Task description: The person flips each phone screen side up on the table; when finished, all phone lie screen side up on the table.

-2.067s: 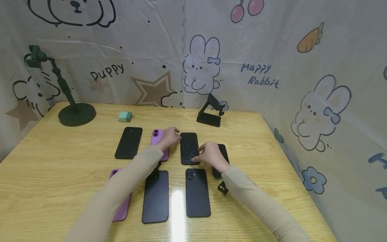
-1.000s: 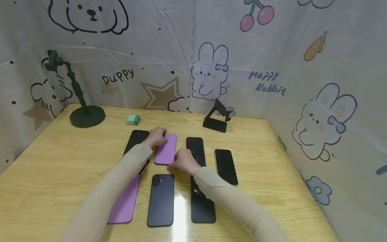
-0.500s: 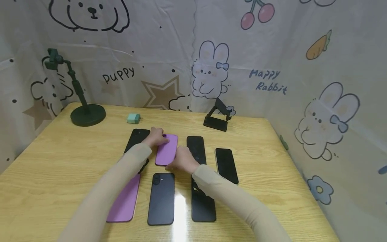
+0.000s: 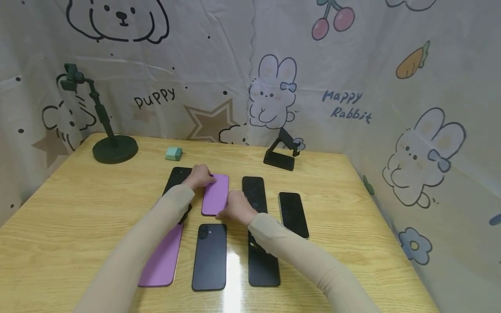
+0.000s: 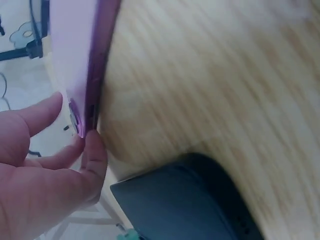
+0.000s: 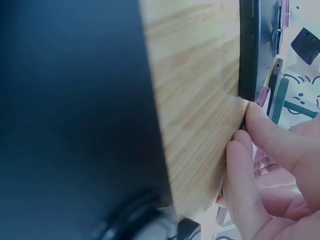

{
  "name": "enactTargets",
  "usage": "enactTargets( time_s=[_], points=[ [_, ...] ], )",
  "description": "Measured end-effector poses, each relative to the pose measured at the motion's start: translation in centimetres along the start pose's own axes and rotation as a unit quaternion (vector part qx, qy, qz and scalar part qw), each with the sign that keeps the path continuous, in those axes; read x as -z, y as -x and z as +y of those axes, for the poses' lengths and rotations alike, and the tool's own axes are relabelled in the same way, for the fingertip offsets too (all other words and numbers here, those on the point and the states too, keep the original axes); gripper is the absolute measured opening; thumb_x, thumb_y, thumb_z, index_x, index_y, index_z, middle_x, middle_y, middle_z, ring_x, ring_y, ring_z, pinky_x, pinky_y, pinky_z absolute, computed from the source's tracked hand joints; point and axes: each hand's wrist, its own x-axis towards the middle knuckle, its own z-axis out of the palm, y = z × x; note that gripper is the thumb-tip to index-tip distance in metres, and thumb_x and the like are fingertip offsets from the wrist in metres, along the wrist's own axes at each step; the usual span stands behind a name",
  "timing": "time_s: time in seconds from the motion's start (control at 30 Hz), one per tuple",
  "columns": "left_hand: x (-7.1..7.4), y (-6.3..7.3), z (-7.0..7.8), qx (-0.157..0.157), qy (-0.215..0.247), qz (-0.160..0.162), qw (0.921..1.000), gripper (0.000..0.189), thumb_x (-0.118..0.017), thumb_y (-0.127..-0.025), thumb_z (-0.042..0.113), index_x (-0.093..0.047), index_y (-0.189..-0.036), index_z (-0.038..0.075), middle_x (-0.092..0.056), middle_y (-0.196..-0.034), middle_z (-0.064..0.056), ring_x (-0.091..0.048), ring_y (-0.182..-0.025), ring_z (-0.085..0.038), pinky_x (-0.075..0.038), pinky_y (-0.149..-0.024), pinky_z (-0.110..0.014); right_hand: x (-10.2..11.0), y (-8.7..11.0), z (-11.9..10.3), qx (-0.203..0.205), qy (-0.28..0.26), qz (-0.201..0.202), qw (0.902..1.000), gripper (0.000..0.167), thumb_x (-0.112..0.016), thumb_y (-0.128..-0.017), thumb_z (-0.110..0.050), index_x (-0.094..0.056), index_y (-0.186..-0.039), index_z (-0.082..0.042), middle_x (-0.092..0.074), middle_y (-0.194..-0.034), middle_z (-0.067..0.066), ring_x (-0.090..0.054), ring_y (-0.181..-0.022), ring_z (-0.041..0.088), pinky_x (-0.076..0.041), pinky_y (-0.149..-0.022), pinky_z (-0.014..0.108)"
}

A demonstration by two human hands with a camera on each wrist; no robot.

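A purple phone [image 4: 215, 195] lies in the back row on the table. My left hand [image 4: 199, 176] pinches its top left end, covering that corner; in the left wrist view the fingertips [image 5: 95, 145] meet the end of the phone. My right hand [image 4: 237, 206] holds its lower right corner between thumb and fingers, though the right wrist view barely shows the phone there. Left of it, a black phone [image 4: 179, 176] is partly behind my left hand and sleeve. Another black phone [image 4: 254, 191] is close beyond my right hand.
In front lie a larger purple phone [image 4: 162, 261], a dark blue phone [image 4: 209, 261] and a dark phone [image 4: 264, 269] partly under my right sleeve. A black phone [image 4: 293, 215] is at the right. Behind are a green stand [image 4: 115, 149], a charger [image 4: 174, 153] and a black holder [image 4: 279, 160].
Both hands have moved left from around the black phone onto the purple phone. The head view has shifted. Over the last half second, the purple phone has moved only slightly.
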Motion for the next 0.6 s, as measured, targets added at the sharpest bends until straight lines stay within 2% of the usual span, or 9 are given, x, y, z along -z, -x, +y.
enactTargets(
  time_s=[0.07,0.17,0.27,0.33,0.43,0.53,0.6],
  points=[
    [0.24,0.0,-0.05,0.005,0.005,-0.005,1.0,0.03,-0.059,-0.093,0.013,-0.054,-0.065,0.004,-0.04,-0.058,0.001,-0.039,-0.055,-0.011,-0.031,-0.051,-0.021,-0.09,0.03,-0.14,-0.003,0.003,-0.001,1.0,0.036,-0.087,-0.069,-0.013,-0.063,-0.091,0.003,-0.055,-0.075,0.004,-0.049,-0.06,0.012,-0.039,-0.051,0.021],
    [0.62,-0.03,0.17,0.01,0.009,0.0,0.9999,0.037,-0.057,-0.094,0.01,-0.045,-0.059,0.009,-0.035,-0.053,0.003,-0.035,-0.051,-0.01,-0.029,-0.049,-0.021,-0.05,-0.02,-0.23,-0.006,0.005,-0.001,1.0,0.035,-0.087,-0.069,-0.014,-0.063,-0.089,0.003,-0.054,-0.072,0.003,-0.047,-0.058,0.011,-0.037,-0.05,0.021],
    [0.88,0.1,0.29,0.013,0.018,0.015,0.9996,0.027,-0.057,-0.094,0.009,-0.058,-0.067,0.001,-0.041,-0.058,0.002,-0.039,-0.055,-0.011,-0.032,-0.051,-0.021,0.07,-0.06,-0.2,-0.004,0.007,-0.008,0.9999,0.033,-0.086,-0.07,-0.015,-0.063,-0.087,0.003,-0.052,-0.069,0.001,-0.045,-0.057,0.011,-0.036,-0.049,0.021],
    [0.87,0.21,0.23,0.021,0.031,0.02,0.9991,0.02,-0.058,-0.094,0.009,-0.065,-0.08,-0.004,-0.045,-0.063,-0.001,-0.041,-0.058,-0.012,-0.033,-0.053,-0.021,0.17,-0.05,-0.16,-0.006,0.007,-0.016,0.9998,0.031,-0.085,-0.072,-0.016,-0.064,-0.085,0.002,-0.05,-0.067,0.0,-0.044,-0.057,0.011,-0.035,-0.049,0.021],
    [0.77,0.36,-0.06,0.021,0.048,0.028,0.9983,0.02,-0.06,-0.093,0.009,-0.069,-0.098,-0.008,-0.052,-0.07,-0.003,-0.045,-0.062,-0.012,-0.036,-0.054,-0.02,0.41,0.08,-0.07,-0.005,0.0,-0.034,0.9994,0.026,-0.084,-0.074,-0.016,-0.064,-0.082,0.0,-0.05,-0.064,-0.001,-0.044,-0.056,0.01,-0.035,-0.05,0.021],
    [0.7,0.48,-0.42,0.019,0.049,0.034,0.998,0.02,-0.062,-0.091,0.01,-0.069,-0.093,-0.008,-0.053,-0.067,-0.002,-0.046,-0.06,-0.012,-0.036,-0.053,-0.02,0.63,0.25,0.06,-0.004,-0.011,-0.05,0.9987,0.025,-0.082,-0.076,-0.018,-0.063,-0.077,-0.002,-0.05,-0.06,-0.002,-0.043,-0.054,0.01,-0.035,-0.049,0.021],
    [0.76,0.55,-0.62,0.016,0.051,0.037,0.9979,0.018,-0.063,-0.09,0.011,-0.068,-0.083,-0.005,-0.05,-0.062,0.0,-0.045,-0.056,-0.011,-0.036,-0.051,-0.02,0.71,0.31,0.11,-0.002,-0.016,-0.053,0.9985,0.028,-0.081,-0.077,-0.025,-0.062,-0.077,-0.004,-0.05,-0.059,-0.003,-0.043,-0.052,0.009,-0.034,-0.048,0.021]
  ],
)
